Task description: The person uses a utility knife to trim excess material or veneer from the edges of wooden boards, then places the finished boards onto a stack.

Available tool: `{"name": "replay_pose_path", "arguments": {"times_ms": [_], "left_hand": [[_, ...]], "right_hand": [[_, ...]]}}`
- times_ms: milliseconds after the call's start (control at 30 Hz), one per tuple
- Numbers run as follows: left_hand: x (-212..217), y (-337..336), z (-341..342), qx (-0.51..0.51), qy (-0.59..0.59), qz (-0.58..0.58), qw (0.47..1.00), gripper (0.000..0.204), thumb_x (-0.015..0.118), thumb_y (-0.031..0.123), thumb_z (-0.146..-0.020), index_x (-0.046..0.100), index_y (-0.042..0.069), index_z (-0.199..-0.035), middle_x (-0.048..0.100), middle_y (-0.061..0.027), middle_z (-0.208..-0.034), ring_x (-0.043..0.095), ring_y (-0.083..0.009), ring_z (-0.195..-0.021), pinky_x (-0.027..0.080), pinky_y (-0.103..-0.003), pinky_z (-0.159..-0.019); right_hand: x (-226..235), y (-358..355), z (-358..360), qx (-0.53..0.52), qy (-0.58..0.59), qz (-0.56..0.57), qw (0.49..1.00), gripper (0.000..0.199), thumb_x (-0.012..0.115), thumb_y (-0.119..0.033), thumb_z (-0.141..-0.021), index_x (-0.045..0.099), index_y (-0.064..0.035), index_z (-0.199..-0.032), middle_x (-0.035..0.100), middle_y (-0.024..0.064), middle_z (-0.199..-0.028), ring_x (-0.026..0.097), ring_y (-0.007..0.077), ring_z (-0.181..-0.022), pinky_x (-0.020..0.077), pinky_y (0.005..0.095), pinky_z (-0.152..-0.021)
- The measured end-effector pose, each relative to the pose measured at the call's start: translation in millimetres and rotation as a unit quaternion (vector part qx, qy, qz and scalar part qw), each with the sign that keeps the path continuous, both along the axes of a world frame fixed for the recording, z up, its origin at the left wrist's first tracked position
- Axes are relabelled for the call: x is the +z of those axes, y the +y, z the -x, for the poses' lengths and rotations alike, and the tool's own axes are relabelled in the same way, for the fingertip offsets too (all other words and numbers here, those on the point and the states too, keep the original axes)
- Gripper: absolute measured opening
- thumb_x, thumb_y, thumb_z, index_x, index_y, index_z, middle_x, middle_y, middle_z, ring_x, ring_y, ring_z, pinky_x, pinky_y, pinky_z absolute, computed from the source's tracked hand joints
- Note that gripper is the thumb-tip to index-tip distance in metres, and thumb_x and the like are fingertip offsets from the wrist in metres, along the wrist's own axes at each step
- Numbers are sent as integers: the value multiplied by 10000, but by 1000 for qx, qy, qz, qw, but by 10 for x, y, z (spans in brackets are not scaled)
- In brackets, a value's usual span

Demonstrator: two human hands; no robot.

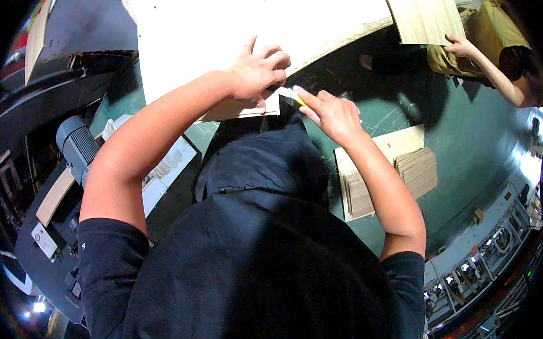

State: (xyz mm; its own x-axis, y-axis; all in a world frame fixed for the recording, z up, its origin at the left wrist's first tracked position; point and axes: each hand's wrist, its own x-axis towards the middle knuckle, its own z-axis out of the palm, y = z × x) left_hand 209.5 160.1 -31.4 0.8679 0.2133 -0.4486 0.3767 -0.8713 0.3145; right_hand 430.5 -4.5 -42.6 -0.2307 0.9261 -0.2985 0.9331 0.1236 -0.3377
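My right hand (332, 114) is closed around a yellow-handled utility knife (300, 100), with the thumb and index finger along its handle. Its pale blade points left, toward the corner of a thin light-wood panel (237, 111). That panel sits at the near edge of a brightly lit white table (198, 33). My left hand (259, 72) grips the panel close to the blade, thumb down on its near edge and fingers bent over it. Glare and the fingers hide whether the blade touches the wood.
Stacked wood panels (418, 167) lie on a larger board at my right, above the green floor (461, 129). At the far right another person's hand (461, 47) holds a wood board (426, 19). A grey motor (77, 140) and dark machinery stand at my left.
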Motion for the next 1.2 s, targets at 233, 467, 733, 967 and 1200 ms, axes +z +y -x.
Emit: {"name": "replay_pose_path", "arguments": {"times_ms": [233,467,733,967,1200], "left_hand": [[-78,-7,78,31,-70,-19,997,1308,1022,476,-506,392,104,-1591,384,-115,-1658,265,-376,-1603,210,-749,-1260],[-219,-383,541,299,-128,-48,945,1145,925,504,-700,414,-31,-1574,312,-280,-1692,247,-465,-1600,216,-710,-1259],[-343,-1066,32,456,-73,-106,880,1084,838,577,-771,413,-4,-1581,263,-296,-1715,169,-487,-1620,96,-830,-1205],[-345,-1184,296,459,-103,-90,878,971,871,440,-720,481,48,-1518,314,-232,-1699,235,-439,-1609,105,-786,-1239],[-461,-1288,514,470,-199,-76,857,814,904,385,-669,585,24,-1326,402,-215,-1611,310,-428,-1579,109,-767,-1246]], "right_hand": [[36,-106,-64,34,16,-18,999,519,680,-437,-1014,570,-419,-1521,651,89,-901,716,326,-749,588,471,-631],[-85,-675,-290,-100,55,2,994,585,695,-407,-1022,534,-363,-1583,618,86,-920,692,340,-783,569,463,-665],[-190,-791,-119,-198,180,-31,963,577,748,-233,-1001,583,-187,-1552,717,179,-1012,720,375,-905,577,444,-813],[12,-693,100,-132,124,23,983,594,732,-227,-1009,555,-210,-1576,666,143,-979,699,387,-854,574,472,-760],[-32,-663,453,-59,76,45,994,557,722,-268,-1017,579,-315,-1552,602,113,-934,695,354,-781,580,474,-670]]}}
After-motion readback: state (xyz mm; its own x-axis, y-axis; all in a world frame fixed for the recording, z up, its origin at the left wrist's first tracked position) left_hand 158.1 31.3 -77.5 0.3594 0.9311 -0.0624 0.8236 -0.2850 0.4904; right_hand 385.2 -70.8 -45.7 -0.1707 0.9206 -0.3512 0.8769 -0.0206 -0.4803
